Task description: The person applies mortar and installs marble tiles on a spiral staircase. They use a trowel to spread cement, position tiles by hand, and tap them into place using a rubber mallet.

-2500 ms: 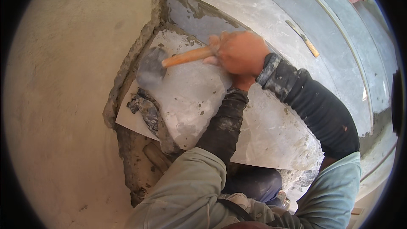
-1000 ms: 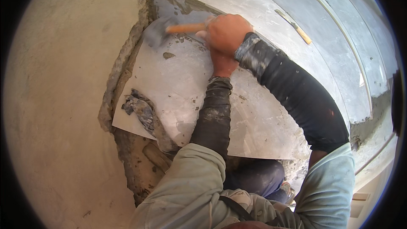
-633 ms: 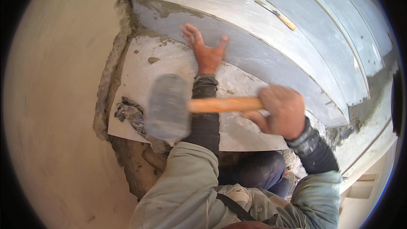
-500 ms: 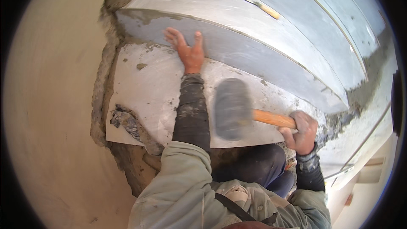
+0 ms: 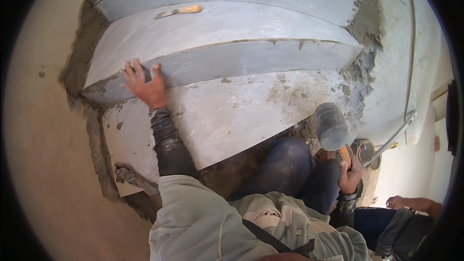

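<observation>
Fingers spread, my left hand (image 5: 146, 87) lies against the upright grey riser slab (image 5: 232, 62) near its left end, fingertips reaching its upper edge. Under that forearm is the pale tread slab (image 5: 208, 116), smeared with mortar. My right hand (image 5: 350, 178) is closed round the orange-brown wooden handle of a mallet (image 5: 331, 126) with a dark grey, rounded head. The mallet head is raised near the tread's right front corner, beside my knees. A crumpled, mortar-caked rag or bag (image 5: 135, 178) rests at the tread's left front corner.
A putty knife (image 5: 179, 11) with a wooden handle lies on the step above. Rough mortar (image 5: 77, 72) lines the left wall, and more (image 5: 360, 82) edges the right. A long metal straightedge (image 5: 391, 137) leans at right. Another person's hand (image 5: 397, 203) shows at lower right.
My view has turned toward the right. The mallet has moved from above the tread to beside my right knee, its head now upward. My left hand stays at the riser; another person has come into view.
</observation>
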{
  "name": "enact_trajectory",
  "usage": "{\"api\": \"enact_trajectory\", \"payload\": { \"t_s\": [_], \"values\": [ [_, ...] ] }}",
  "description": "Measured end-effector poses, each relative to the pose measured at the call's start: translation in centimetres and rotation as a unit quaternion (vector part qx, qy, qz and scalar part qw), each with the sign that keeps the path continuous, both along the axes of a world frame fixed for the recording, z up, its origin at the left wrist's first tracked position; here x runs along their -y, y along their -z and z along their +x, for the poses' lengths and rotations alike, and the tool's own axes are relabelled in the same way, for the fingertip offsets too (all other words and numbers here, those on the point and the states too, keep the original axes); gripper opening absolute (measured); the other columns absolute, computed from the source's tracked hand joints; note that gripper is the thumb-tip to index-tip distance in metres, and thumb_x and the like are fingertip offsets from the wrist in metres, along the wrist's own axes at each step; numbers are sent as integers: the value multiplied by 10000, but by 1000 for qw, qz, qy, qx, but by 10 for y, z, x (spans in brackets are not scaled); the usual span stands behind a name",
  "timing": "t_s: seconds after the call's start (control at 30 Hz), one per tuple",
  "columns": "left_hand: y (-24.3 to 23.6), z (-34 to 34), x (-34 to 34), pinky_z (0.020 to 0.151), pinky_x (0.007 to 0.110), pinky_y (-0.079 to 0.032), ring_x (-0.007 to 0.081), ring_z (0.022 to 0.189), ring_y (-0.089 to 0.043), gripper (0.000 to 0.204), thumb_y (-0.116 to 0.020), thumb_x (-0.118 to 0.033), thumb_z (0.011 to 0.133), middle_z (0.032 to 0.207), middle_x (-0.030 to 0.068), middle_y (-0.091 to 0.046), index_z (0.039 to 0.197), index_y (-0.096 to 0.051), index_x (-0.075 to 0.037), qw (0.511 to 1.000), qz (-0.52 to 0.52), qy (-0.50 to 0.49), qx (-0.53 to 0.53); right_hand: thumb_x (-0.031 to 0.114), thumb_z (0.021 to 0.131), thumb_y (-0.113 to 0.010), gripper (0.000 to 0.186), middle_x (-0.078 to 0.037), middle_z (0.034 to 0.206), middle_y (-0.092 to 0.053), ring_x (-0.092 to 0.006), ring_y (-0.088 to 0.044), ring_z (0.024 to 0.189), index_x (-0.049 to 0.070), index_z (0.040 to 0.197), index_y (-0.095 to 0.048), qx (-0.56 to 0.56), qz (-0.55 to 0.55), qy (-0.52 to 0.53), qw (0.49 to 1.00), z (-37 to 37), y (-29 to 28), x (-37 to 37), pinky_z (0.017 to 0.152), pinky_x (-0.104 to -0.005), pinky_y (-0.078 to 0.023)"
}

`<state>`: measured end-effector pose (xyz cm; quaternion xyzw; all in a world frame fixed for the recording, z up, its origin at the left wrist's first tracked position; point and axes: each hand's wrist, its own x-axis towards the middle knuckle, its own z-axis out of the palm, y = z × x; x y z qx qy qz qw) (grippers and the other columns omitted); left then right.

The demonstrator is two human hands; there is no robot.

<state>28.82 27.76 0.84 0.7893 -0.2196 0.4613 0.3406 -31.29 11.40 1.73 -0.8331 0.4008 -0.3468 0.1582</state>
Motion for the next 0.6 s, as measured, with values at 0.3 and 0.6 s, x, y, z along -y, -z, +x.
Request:
{"api": "enact_trajectory", "payload": {
  "t_s": [0.3,0.6],
  "values": [
    [-89,34,-61,930,372,-509,252,990,-707,195,-772,-177,821,1040,90,-744,995,-760,-90,961,175,211,-28,417,819,-746,424,-137,731,-623,-344,-605,635,9,875,-648,-46,-126,-186,973,84,-53,28,597,-404,-485],
    [-77,32,-58,777,332,-562,229,873,-724,118,-808,-98,747,911,81,-745,818,-723,-58,974,106,198,19,618,891,-589,548,-63,714,-646,-234,-621,565,80,857,-688,-68,-302,-341,888,306,-65,40,508,-380,-492]
  ]
}}
